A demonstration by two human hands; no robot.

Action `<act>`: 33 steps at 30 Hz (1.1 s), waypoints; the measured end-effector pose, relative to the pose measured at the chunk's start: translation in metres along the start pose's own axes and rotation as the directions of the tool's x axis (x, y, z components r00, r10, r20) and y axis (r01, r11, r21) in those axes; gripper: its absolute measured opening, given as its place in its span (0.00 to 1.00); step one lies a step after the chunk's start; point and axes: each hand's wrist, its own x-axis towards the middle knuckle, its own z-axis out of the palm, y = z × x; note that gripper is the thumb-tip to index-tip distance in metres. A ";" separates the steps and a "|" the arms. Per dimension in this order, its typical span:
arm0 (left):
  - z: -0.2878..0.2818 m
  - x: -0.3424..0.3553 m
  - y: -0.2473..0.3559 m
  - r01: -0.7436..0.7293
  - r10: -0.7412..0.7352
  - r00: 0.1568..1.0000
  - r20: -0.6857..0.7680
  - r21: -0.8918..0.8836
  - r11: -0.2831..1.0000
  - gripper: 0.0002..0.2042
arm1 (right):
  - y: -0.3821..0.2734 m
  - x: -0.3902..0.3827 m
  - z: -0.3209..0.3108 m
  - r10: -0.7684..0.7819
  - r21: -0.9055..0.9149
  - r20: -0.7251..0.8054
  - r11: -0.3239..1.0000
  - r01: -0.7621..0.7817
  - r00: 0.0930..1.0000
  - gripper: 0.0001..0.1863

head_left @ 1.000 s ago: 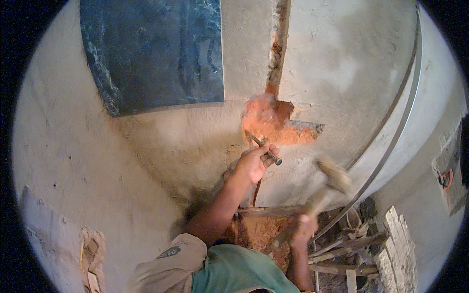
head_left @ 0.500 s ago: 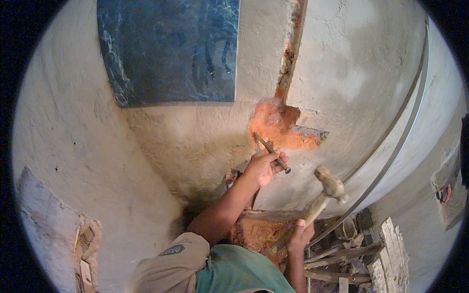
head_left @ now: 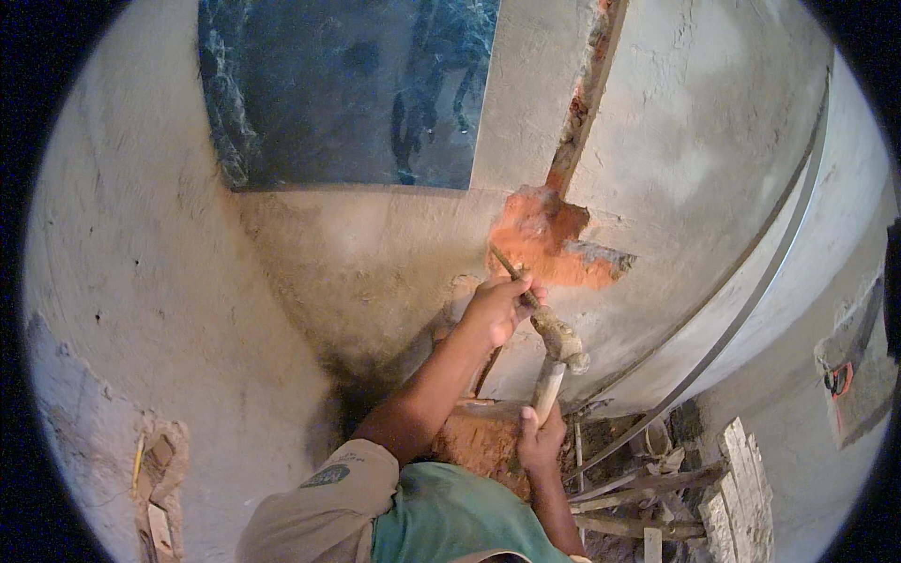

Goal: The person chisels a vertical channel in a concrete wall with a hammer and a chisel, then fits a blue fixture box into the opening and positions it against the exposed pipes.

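My left hand (head_left: 502, 305) is closed around a metal chisel (head_left: 508, 264), its tip against the left edge of a chipped-out orange brick patch (head_left: 535, 242) in the plastered wall. My right hand (head_left: 542, 438) grips the wooden handle of a hammer (head_left: 557, 340). The hammer's dusty head is at the back end of the chisel, just below my left hand; that end is hidden by the head.
A narrow groove (head_left: 584, 103) runs up the wall from the brick patch. To its left is a dark blue marbled panel (head_left: 347, 94). A long strip (head_left: 751, 305) curves along the right. Wooden planks (head_left: 741, 497) and rubble lie at the lower right.
The hammer has swung left and up, from apart on the right to the chisel's end. My right hand moved left with it. My left hand still holds the chisel at the brick patch.
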 end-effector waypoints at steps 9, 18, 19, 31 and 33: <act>0.001 -0.005 0.015 0.037 -0.032 0.998 0.051 -0.101 0.994 0.09 | -0.033 0.013 -0.008 -0.654 0.392 -0.465 0.452 0.802 0.596 0.20; -0.010 -0.004 0.022 0.054 -0.053 0.998 0.021 -0.083 0.995 0.08 | -0.037 0.006 -0.018 -0.369 0.270 -0.346 0.842 0.468 0.863 0.15; -0.013 -0.004 0.020 0.056 -0.053 0.998 0.030 -0.101 0.993 0.08 | -0.047 0.008 -0.015 -0.416 0.351 -0.403 0.752 0.557 0.815 0.15; -0.002 -0.031 -0.014 0.119 -0.116 0.992 0.043 -0.058 0.991 0.09 | -0.012 -0.022 -0.005 -0.173 -0.003 -0.202 0.984 0.176 0.964 0.21; 0.001 -0.031 -0.017 0.132 -0.130 0.991 0.037 -0.054 0.990 0.08 | -0.006 -0.015 -0.017 -0.301 -0.063 -0.304 0.953 0.296 0.904 0.21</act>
